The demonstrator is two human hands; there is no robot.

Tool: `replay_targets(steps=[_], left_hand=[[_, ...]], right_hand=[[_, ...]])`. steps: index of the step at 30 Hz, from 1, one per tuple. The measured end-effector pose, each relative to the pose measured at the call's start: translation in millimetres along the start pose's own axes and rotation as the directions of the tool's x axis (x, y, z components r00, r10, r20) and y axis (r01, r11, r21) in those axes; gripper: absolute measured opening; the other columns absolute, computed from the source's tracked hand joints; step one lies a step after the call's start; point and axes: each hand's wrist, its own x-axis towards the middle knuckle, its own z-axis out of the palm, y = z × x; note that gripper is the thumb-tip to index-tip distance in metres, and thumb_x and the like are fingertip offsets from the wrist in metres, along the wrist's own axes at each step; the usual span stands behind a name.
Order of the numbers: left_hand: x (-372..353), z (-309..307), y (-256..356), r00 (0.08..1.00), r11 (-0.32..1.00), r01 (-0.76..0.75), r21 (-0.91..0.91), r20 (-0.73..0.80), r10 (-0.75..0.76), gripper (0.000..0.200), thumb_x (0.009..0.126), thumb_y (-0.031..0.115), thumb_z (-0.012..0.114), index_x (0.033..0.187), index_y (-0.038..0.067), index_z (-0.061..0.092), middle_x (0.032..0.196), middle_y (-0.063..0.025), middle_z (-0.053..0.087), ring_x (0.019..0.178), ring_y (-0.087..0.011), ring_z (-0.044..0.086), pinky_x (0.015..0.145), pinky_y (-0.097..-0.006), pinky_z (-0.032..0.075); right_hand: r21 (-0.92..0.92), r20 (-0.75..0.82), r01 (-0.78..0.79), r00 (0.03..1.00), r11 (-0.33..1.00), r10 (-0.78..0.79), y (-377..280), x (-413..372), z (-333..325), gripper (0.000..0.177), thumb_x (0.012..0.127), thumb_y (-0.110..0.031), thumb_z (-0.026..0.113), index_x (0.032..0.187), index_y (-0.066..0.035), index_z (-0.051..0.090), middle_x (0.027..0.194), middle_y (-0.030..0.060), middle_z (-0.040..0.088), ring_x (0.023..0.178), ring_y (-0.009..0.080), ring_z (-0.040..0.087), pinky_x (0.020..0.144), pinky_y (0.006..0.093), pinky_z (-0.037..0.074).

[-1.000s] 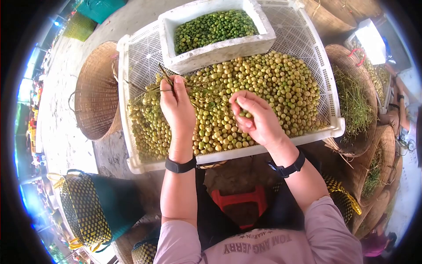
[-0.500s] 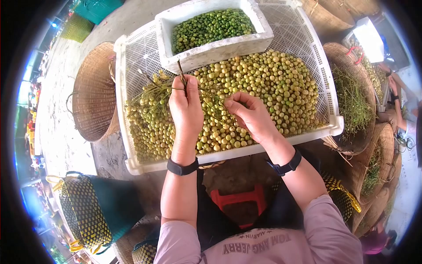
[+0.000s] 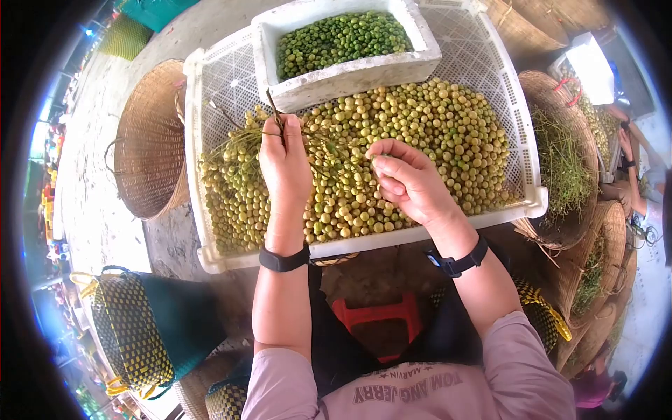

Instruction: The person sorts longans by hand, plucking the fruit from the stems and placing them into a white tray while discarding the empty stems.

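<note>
My left hand (image 3: 285, 162) is closed round the woody stem of a fruit branch (image 3: 274, 105), whose thin twigs spread over the left part of the tray. To its right, my right hand (image 3: 414, 180) has its fingers curled in a pinch, apart from the stem end. A speck of green shows at its fingertips, too small to name. Beneath both hands lie many loose round yellow-green fruits (image 3: 448, 133) in a white plastic mesh tray (image 3: 493, 59). At the tray's far side stands a white foam box (image 3: 360, 78) of small, darker green fruits (image 3: 343, 43).
A wicker basket (image 3: 150, 143) stands left of the tray. On the right, another basket (image 3: 535, 87) holds bare green stems (image 3: 560, 154). A checked woven bag (image 3: 129, 336) is at lower left, a red stool (image 3: 381, 315) below. Another person's arm (image 3: 628, 154) shows at far right.
My left hand has shifted slightly left and down with the branch. My right hand has moved a little to the right, widening the gap between the hands.
</note>
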Motion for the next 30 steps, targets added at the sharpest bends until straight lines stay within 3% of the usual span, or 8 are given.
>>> replay_targets(steps=[8,14,16,18,20,22,27,30], left_hand=[[-8.5,5.3,8.8,0.988,0.973,-0.152,0.173,0.039,0.147,0.022,0.098,0.020,0.052,0.087,0.000,0.053,0.061,-0.0140,0.052,0.051,-0.0259,0.047,0.050,-0.0361,0.038],[-23.2,4.9,31.8,0.855,0.946,-0.325,-0.014,0.423,0.300,0.019,0.093,0.014,0.059,0.085,0.000,0.050,0.072,-0.0185,0.060,0.066,-0.0373,0.059,0.057,-0.0393,0.046],[-24.9,4.5,31.3,0.823,0.950,-0.310,0.048,0.514,0.242,0.018,0.092,0.014,0.060,0.088,-0.001,0.051,0.079,-0.0184,0.063,0.073,-0.0375,0.063,0.061,-0.0385,0.048],[-26.8,6.8,29.4,0.799,0.950,-0.312,-0.003,0.540,0.265,0.018,0.092,0.013,0.060,0.087,-0.001,0.051,0.082,-0.0187,0.065,0.075,-0.0378,0.063,0.063,-0.0392,0.049],[-27.1,7.2,29.8,0.785,0.964,-0.264,-0.002,0.580,0.216,0.018,0.092,0.013,0.060,0.088,-0.002,0.051,0.084,-0.0194,0.066,0.076,-0.0379,0.063,0.064,-0.0401,0.049],[-26.7,9.2,26.7,0.769,0.957,-0.289,0.006,0.598,0.228,0.019,0.093,0.014,0.059,0.088,-0.002,0.051,0.085,-0.0202,0.065,0.077,-0.0381,0.063,0.065,-0.0401,0.049],[-28.5,12.5,18.1,0.803,0.961,-0.269,0.065,0.566,0.187,0.021,0.094,0.017,0.057,0.089,-0.003,0.052,0.084,-0.0211,0.064,0.077,-0.0389,0.062,0.065,-0.0410,0.049],[-28.4,11.7,19.7,0.812,0.984,-0.171,0.047,0.572,0.114,0.022,0.094,0.018,0.056,0.090,-0.003,0.053,0.082,-0.0212,0.064,0.075,-0.0377,0.062,0.065,-0.0405,0.048]], right_hand=[[0.097,0.053,-0.051,0.998,0.994,0.046,-3.6,-1.6,4.9,0.010,0.094,-0.015,0.057,0.100,-0.008,0.058,0.075,-0.0038,0.055,0.051,0.0004,0.037,0.043,0.0146,0.027],[-0.119,-0.140,0.059,0.987,0.991,-0.075,-7.5,2.7,-10.4,0.011,0.093,-0.015,0.059,0.100,-0.008,0.059,0.076,-0.0035,0.057,0.053,-0.0007,0.039,0.043,0.0158,0.027],[-0.454,-0.176,0.074,0.969,0.888,-0.171,-11.2,2.2,-7.4,0.012,0.092,-0.013,0.061,0.101,-0.006,0.061,0.077,-0.0030,0.059,0.057,0.0003,0.045,0.046,0.0173,0.033],[-0.529,-0.187,0.088,0.958,0.844,-0.217,-7.0,4.0,-5.3,0.013,0.090,-0.012,0.063,0.099,-0.003,0.062,0.080,-0.0015,0.062,0.059,0.0031,0.050,0.051,0.0197,0.039],[-0.749,-0.066,0.201,0.926,0.631,-0.373,-0.7,7.1,-7.6,0.014,0.090,-0.012,0.064,0.098,0.000,0.062,0.080,-0.0010,0.063,0.062,0.0052,0.053,0.056,0.0232,0.044],[-0.788,-0.108,0.135,0.930,0.601,-0.350,-2.2,3.3,-3.3,0.013,0.089,-0.010,0.064,0.096,0.000,0.062,0.078,0.0039,0.066,0.061,0.0102,0.057,0.057,0.0268,0.046],[-0.940,0.115,0.273,0.819,0.205,-0.563,3.4,5.6,-3.8,0.012,0.087,-0.008,0.064,0.095,0.000,0.060,0.078,0.0141,0.066,0.061,0.0224,0.061,0.058,0.0319,0.047],[-0.931,0.110,0.278,0.834,0.238,-0.541,1.9,4.1,0.1,0.011,0.087,-0.008,0.063,0.093,0.000,0.059,0.078,0.0111,0.066,0.061,0.0202,0.060,0.059,0.0326,0.047]])
